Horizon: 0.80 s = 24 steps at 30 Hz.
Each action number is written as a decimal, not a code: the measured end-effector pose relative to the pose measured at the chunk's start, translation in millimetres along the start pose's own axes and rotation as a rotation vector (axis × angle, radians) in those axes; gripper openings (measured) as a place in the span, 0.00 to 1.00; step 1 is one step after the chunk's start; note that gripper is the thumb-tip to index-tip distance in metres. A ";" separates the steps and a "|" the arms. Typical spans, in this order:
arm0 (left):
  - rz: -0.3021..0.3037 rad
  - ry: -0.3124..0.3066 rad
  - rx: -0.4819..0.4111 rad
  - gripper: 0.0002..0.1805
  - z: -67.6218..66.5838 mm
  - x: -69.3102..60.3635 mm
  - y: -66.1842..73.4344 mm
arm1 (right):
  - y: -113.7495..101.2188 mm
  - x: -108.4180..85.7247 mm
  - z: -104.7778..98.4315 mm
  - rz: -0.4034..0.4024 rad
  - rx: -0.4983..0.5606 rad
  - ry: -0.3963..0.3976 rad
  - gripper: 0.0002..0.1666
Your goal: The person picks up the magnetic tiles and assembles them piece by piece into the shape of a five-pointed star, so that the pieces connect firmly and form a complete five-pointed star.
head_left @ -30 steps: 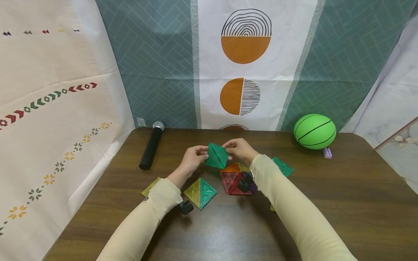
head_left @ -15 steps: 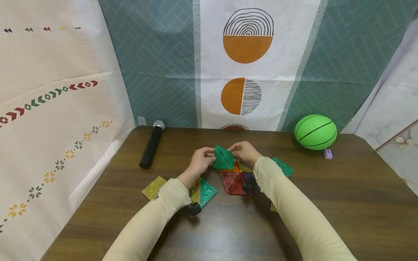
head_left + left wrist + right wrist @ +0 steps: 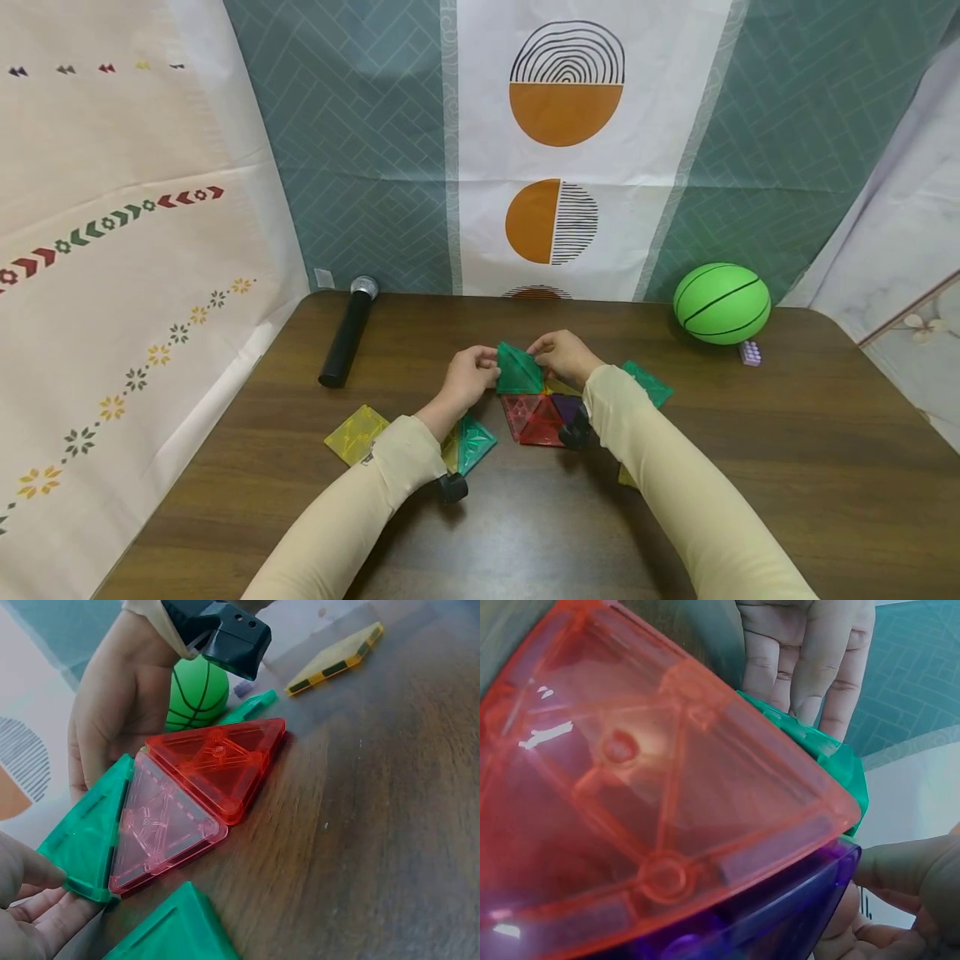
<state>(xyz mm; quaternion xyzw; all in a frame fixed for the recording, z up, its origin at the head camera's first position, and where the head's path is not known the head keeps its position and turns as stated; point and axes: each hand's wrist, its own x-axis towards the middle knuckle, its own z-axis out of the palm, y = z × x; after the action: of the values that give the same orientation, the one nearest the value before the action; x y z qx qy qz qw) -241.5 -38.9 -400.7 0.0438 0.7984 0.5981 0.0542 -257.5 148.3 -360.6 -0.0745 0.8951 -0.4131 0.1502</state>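
A green piece of joined triangular magnetic tiles [image 3: 519, 370] stands over the back left of a cluster of coloured tiles. My left hand [image 3: 468, 375] pinches its left edge, thumb in front. On the other side my right hand [image 3: 567, 358] grips its right corner with thumb and fingers. Below it lie a pink tile [image 3: 161, 825], a red tile [image 3: 225, 765] and a purple tile [image 3: 780, 907]. A bit of yellow tile [image 3: 557, 387] shows beside the right fingers. The orange tile seen earlier is hidden behind the green piece.
Left of the cluster lie a yellow tile [image 3: 356, 433] and a yellow-and-green pair [image 3: 474, 443], partly under my left sleeve. A green tile [image 3: 649, 385] and a yellow tile [image 3: 627, 477] flank my right sleeve. Farther back are a microphone [image 3: 348, 337], green ball [image 3: 722, 304] and purple block [image 3: 749, 352].
Both hands have brought the green piece right and down toward the cluster, covering the orange tile. My left forearm now hides more of the yellow-and-green pair.
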 end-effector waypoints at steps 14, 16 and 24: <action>0.070 0.042 0.117 0.18 -6.6 -5.9 12.7 | -0.6 -10.0 -4.2 0.024 0.037 -0.015 0.16; 0.095 0.047 0.143 0.19 -8.2 -6.4 18.7 | -2.0 -13.5 -7.9 0.011 0.008 -0.011 0.16; 0.257 -0.008 0.220 0.21 -1.5 -9.5 45.7 | -4.0 -28.3 -32.6 -0.077 -0.121 0.028 0.19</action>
<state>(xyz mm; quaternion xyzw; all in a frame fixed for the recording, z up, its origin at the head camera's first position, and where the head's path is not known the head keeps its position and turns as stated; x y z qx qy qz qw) -232.1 -28.7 -356.1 0.1535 0.8467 0.5088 -0.0246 -241.6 176.4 -331.6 -0.1117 0.9170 -0.3648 0.1168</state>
